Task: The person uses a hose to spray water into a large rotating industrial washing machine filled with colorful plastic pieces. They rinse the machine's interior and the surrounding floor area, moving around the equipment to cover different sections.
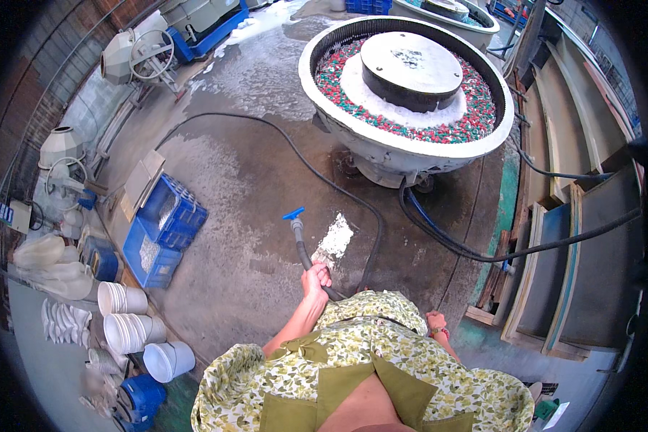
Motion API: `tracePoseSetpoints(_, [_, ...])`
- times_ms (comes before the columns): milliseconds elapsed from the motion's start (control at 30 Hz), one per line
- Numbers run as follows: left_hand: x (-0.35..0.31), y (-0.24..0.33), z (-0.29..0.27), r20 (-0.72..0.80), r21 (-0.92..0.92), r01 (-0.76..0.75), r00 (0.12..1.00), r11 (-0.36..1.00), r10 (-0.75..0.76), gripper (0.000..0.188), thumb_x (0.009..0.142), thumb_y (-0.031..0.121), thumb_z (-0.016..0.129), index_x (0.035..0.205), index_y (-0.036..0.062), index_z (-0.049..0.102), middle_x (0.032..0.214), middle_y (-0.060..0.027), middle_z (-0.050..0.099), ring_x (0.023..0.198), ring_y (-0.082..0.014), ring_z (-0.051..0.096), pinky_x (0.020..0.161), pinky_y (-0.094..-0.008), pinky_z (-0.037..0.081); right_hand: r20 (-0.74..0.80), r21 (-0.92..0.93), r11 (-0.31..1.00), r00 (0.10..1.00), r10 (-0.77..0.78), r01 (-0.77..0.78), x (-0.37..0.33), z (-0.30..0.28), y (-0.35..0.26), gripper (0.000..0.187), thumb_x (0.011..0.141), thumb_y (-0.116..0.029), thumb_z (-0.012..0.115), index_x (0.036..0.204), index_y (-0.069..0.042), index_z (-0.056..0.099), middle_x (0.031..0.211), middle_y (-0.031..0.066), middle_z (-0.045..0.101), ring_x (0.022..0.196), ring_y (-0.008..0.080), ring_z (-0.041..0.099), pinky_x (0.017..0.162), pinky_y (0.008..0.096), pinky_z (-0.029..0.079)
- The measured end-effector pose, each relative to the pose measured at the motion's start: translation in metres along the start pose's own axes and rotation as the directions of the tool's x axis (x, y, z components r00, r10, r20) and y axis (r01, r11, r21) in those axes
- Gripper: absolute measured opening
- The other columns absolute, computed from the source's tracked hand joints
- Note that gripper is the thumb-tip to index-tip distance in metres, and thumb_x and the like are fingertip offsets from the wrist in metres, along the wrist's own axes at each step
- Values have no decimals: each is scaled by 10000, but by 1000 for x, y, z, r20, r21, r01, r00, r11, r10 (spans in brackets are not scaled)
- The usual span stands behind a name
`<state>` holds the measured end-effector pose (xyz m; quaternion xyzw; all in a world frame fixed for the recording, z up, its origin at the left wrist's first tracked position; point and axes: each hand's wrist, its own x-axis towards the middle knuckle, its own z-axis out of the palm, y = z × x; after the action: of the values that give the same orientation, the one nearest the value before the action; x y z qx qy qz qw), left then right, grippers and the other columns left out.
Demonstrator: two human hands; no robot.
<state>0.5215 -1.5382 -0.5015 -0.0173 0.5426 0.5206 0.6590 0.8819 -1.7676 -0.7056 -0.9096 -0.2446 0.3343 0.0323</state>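
My left hand point(315, 279) is closed around a dark hose point(302, 253) in front of my body. The hose ends in a grey fitting with a blue T-shaped valve handle point(293, 214), pointing away from me. Just beyond that hand, a patch of white foam point(336, 236) lies on the wet floor. My right hand point(436, 322) hangs low at my right side, apart from the hose, a bracelet on its wrist. Its fingers are too small and partly hidden to make out.
A large round vibratory tub point(317, 93) full of red and green pieces stands ahead. Black cables point(475, 257) run from its base to the right. Blue crates point(182, 223) and white buckets point(169, 360) line the left. Panels point(597, 266) lean at right; another hose point(284, 135) crosses the floor.
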Motion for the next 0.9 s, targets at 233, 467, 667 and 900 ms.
tracePoseSetpoints(233, [1,0,-4,-1,1,0,1000,1000,0,181,724,-2,565,871,73,491,513,-5,429,340,-98,314,332,-262,267,-8,9,999,999,35,-34,1,5,8,219,727,-355,646,855,-194,720,944,126,671,961,313,612,869,388,454])
tracePoseSetpoints(467, [-4,2,-4,21,-4,7,1000,1000,-7,167,737,1,555,875,69,490,520,-15,442,341,-98,318,333,-259,268,0,55,998,1000,19,-19,-3,2,2,233,740,-359,614,854,-185,719,910,127,673,934,314,613,900,418,390])
tracePoseSetpoints(667, [-7,4,-2,13,-11,36,999,999,-35,135,753,4,540,838,94,488,513,-7,434,339,-89,307,322,-261,260,18,54,999,1000,2,-3,-6,0,0,218,730,-338,617,864,-206,725,945,128,670,966,316,608,882,383,440])
tracePoseSetpoints(900, [-16,6,5,-3,33,56,998,998,-56,169,767,41,557,852,167,483,465,80,243,357,-76,241,367,-255,245,-10,57,998,1000,-9,10,-8,-5,0,211,740,-344,609,820,-185,723,916,109,676,956,291,610,923,446,353])
